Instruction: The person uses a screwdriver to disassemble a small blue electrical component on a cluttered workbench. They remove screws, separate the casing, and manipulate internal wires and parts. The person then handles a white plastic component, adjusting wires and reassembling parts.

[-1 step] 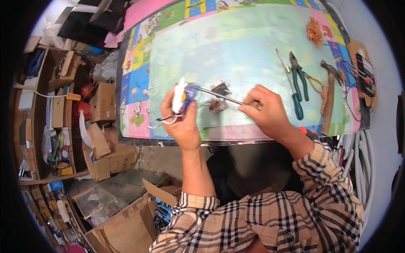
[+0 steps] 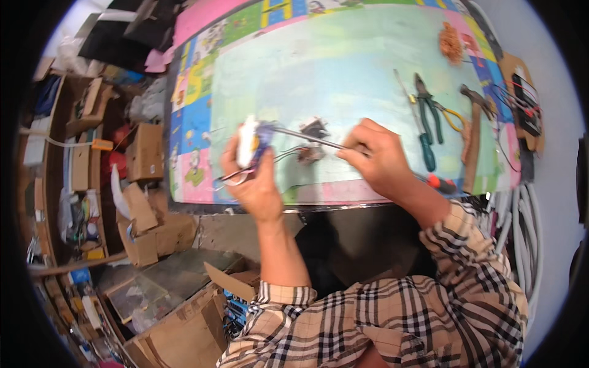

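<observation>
Near the table's front edge, my left hand (image 2: 253, 190) is closed around a small white-and-blue part (image 2: 250, 144) with a yellow spot and loose wires (image 2: 232, 179). My right hand (image 2: 375, 156) pinches a slim metal rod-like tool (image 2: 311, 138); its far tip meets the blue side of the part, and its grip end is hidden in my fingers. Between my hands, on the table, lie a small dark component (image 2: 315, 127) and a brownish block (image 2: 310, 154). Dark wires run from the block toward the part in my left hand.
To the right lie a green-handled screwdriver (image 2: 427, 152), pliers (image 2: 429, 107), a yellow-handled tool (image 2: 454, 119) and a hammer (image 2: 472, 144). Copper-coloured wire (image 2: 451, 44) sits farther back. A red-and-black handle (image 2: 442, 183) is by my right forearm. Shelves and cardboard boxes (image 2: 146, 150) stand left.
The whole view has shifted slightly left. Both hands, with the part and the tool, sit a little farther left; both grips are unchanged.
</observation>
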`<state>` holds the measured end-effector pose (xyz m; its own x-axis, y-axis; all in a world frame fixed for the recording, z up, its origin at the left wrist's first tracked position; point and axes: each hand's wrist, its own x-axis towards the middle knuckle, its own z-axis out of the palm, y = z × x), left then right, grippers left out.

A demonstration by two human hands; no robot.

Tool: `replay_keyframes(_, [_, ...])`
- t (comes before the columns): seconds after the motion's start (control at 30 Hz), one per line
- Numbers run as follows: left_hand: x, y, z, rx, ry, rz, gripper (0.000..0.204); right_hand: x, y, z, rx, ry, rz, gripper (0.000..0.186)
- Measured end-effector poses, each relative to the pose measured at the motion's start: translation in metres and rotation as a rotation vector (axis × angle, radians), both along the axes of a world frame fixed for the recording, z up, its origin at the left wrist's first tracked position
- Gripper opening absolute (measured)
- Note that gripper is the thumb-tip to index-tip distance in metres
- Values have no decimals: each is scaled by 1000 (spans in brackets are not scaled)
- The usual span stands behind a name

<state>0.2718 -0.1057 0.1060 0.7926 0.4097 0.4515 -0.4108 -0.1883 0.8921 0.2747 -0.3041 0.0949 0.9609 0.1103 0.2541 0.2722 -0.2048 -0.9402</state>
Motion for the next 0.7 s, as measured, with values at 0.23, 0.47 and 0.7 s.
replay_keyframes(0.23, [-21,0,42,253,-260,157,43,10,25,3,-40,-349,-1,11])
replay_keyframes(0.47, [-15,-1,29,400,-232,79,45,6,13,-17,-227,-309,-56,11])
replay_keyframes(0.7, [-9,-11,21,234,-157,46,48,8,2,-32,-44,-226,2,15])
